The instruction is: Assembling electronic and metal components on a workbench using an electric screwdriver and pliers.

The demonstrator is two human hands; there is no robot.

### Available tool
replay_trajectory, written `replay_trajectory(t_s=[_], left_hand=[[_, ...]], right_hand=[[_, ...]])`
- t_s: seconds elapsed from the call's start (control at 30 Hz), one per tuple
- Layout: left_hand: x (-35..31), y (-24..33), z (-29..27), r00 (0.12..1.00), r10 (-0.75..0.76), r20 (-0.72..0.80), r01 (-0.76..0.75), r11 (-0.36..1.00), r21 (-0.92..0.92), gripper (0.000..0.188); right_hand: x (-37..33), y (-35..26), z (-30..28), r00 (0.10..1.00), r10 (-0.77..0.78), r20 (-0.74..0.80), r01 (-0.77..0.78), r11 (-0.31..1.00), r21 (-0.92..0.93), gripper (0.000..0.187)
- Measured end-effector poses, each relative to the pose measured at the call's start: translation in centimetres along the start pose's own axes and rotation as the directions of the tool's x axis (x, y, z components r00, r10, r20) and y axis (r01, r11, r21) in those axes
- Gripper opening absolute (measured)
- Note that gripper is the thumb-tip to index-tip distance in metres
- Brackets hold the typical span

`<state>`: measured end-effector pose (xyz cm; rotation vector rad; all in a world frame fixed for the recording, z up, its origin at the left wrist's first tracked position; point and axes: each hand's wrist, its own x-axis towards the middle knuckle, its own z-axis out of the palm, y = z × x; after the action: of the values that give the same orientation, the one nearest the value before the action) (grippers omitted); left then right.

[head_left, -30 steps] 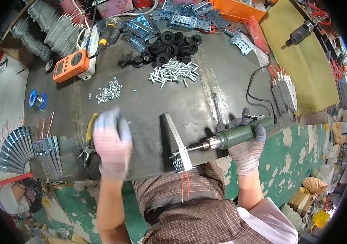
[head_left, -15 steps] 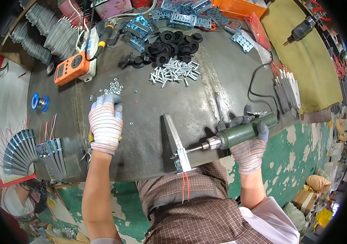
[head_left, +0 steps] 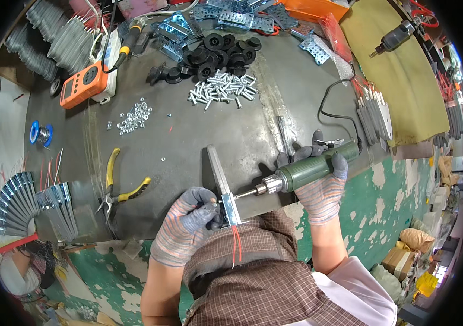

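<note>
My right hand (head_left: 321, 190), in a striped glove with grey fingers, is wrapped round a green corded electric screwdriver (head_left: 314, 167). Its bit meets the right side of a long grey bar with a shiny metal end bracket (head_left: 231, 209), which has two red wires (head_left: 236, 244) hanging from it over the table's edge. On the bracket's left side my left hand (head_left: 185, 225) is closed, thumb and fingertips pinched close to the metal. Whatever small piece lies between those fingertips is hidden. Yellow-handled pliers (head_left: 113, 187) lie open to the left of that hand.
Loose nuts (head_left: 134, 117), silver screws (head_left: 223, 88) and black plastic knobs (head_left: 222, 57) lie in piles farther back. An orange power meter (head_left: 84, 84) and a solder spool (head_left: 40, 133) are at left. Fanned grey bars (head_left: 17, 204) sit near the left edge, more bars (head_left: 375, 117) at right.
My left hand has moved from the nut pile toward me and right, to the bracket's left side, uncovering the pliers. My right hand still holds the screwdriver against the bracket.
</note>
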<state>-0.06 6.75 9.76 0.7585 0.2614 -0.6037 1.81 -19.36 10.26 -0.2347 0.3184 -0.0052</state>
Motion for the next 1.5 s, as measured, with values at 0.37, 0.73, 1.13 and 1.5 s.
replay_trajectory(t_s=[0.37,0.73,1.13,1.5], left_hand=[[0.7,0.0,-0.3,0.996,-0.085,-0.012,0.083,0.99,-0.112,0.012],[-0.1,-0.2,1.4,0.983,0.105,-0.153,-0.081,0.985,0.153,0.01],[-1.3,2.1,-1.7,0.493,0.858,0.144,-0.203,-0.047,0.978,0.032],[1.2,7.3,-6.8,0.608,0.75,0.261,0.197,-0.461,0.865,0.04]], right_hand=[[-0.1,0.3,0.2,1.0,-0.004,0.019,0.004,1.0,0.02,0.042],[-0.4,0.6,0.2,0.998,-0.035,0.043,0.033,0.998,0.058,0.044],[0.0,0.5,0.1,1.0,-0.017,0.012,0.016,0.999,0.052,0.048],[0.4,0.5,0.0,1.0,-0.015,0.008,0.014,0.998,0.058,0.049]])
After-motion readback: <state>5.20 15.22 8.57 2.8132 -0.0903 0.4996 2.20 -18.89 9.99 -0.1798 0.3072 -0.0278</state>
